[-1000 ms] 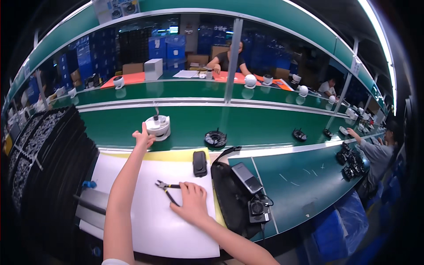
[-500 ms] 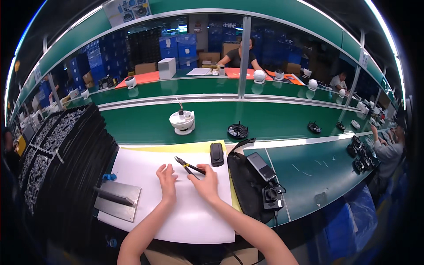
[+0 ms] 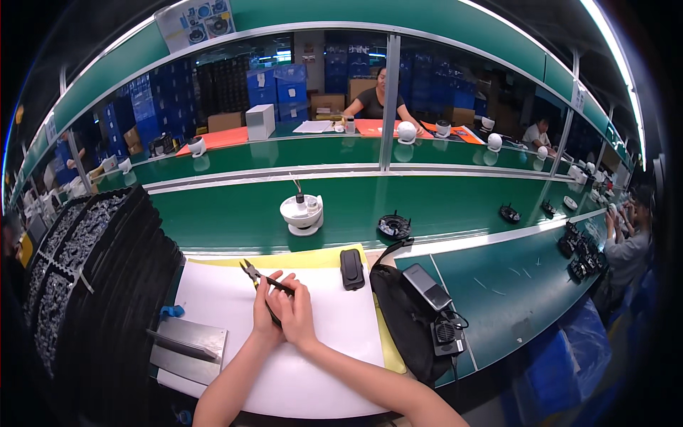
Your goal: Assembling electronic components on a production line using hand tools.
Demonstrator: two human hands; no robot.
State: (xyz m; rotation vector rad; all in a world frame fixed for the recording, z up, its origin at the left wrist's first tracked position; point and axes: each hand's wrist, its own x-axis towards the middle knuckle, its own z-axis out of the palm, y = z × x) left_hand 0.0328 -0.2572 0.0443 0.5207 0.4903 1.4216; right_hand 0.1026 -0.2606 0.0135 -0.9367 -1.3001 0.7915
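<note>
A pair of cutting pliers (image 3: pixel 250 271) with black and yellow handles lies across my two hands, which have come together over a white sheet (image 3: pixel 341 341). Its jaws point up and to the left, past my fingers. My left hand (image 3: pixel 264 313) is closed against the handles from the left side. My right hand (image 3: pixel 297 317) presses against it, with its fingers curled over the handles. Part of the lower handle is hidden between the palms. Beyond the sheet, on the green belt, stand a white round housing (image 3: pixel 302 215) with wires upright and a black round part (image 3: pixel 395 225).
Stacked black trays (image 3: pixel 107 285) of small parts rise at the left, beside a metal plate (image 3: pixel 188 349) with an upright fin. A black case (image 3: pixel 351 269), a black pouch (image 3: pixel 398 320), a grey handheld device (image 3: pixel 426 286) and a small fan-like unit (image 3: pixel 447 336) sit to the right. Co-workers sit beyond.
The right hand has moved left with the pliers and met my left hand, which has closed in against them. The whole view has shifted slightly.
</note>
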